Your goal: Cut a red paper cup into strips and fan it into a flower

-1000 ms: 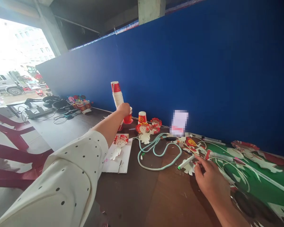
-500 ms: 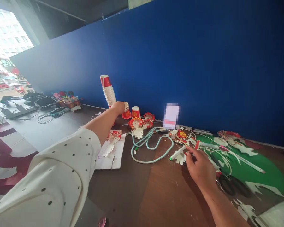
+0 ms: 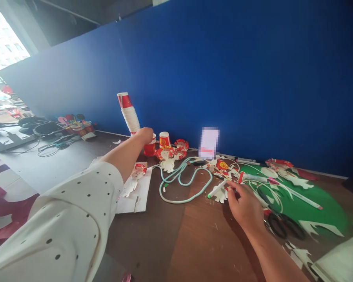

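Observation:
My left hand reaches across to a red paper cup at the back and is closed at its rim; its fingertips are hidden. Just left of it leans a tall stack of paper cups. An upside-down red and white cup stands to the right. My right hand has its fingers curled at the rear end of a white marker with a green tip. Beneath the marker lies a white paper cutout. Another cutout figure with a red fringe sits before the cups.
A pale blue cord loops over the table. Black-handled scissors and paper scraps lie on the right, by a green mat. A white board bears another cutout. Cables spread at left, before the blue wall.
The view has shifted slightly right. The cup at my left hand has moved a little toward me and left, with the hand. My right hand and the marker keep their places on the table.

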Demonstrator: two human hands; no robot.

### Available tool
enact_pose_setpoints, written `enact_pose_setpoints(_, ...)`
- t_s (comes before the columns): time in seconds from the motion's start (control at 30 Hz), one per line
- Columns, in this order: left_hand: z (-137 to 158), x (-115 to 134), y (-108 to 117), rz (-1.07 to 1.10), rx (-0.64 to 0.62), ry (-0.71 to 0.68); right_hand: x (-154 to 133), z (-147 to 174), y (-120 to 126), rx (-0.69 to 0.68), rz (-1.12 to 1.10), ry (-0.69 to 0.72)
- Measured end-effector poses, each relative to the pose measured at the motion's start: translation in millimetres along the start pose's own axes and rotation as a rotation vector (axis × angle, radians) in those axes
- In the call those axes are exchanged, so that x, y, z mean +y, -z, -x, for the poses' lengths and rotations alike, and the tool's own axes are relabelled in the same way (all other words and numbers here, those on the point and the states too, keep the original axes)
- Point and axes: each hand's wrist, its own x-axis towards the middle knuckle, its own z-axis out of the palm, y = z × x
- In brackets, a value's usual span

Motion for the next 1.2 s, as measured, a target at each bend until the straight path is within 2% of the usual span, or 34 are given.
enact_pose_setpoints(0.2,11,-9,13,0.083,0.099,0.072,-3,0,0,0.009,-0.014,0.029)
enact_pose_setpoints(0.4,19,-25,30,0.186,0.280,0.147,1,0,-5,0.028,-0.025,0.035)
enact_pose_setpoints(0.5,28,-28,46,0.250,0.439,0.183,2,0,-5,0.042,-0.052,0.059)
enact_pose_setpoints(0.6,47,-12,69,0.570,0.794,0.175,1,0,-5,0.079,-0.078,0.051)
enact_pose_setpoints(0.67,66,15,78,0.859,0.922,0.164,-2,-1,-5,0.111,-0.146,0.029)
enact_pose_setpoints(0.7,79,33,78,1.066,0.882,0.149,-4,-1,-5,0.112,-0.212,0.004)
enact_pose_setpoints(0.73,92,55,75,1.303,0.748,0.118,-7,-1,-5,0.092,-0.303,-0.036)
enact_pose_setpoints(0.83,132,128,41,2.060,0.175,0.023,-17,0,-1,-0.034,-0.665,-0.248)
enact_pose_setpoints(0.9,153,174,11,2.434,-0.115,0.126,-23,0,3,-0.089,-0.900,-0.356)
enact_pose_setpoints(0.93,161,193,-3,2.552,-0.204,0.205,-25,0,4,-0.098,-1.000,-0.376)
enact_pose_setpoints(1.0,173,221,-24,2.664,-0.326,0.258,-27,-1,7,-0.096,-1.148,-0.375)
enact_pose_setpoints(1.1,184,240,-39,2.660,-0.441,0.110,-26,-3,9,-0.119,-1.234,-0.348)
enact_pose_setpoints(1.2,191,245,-46,2.635,-0.516,-0.028,-24,-5,9,-0.145,-1.185,-0.354)
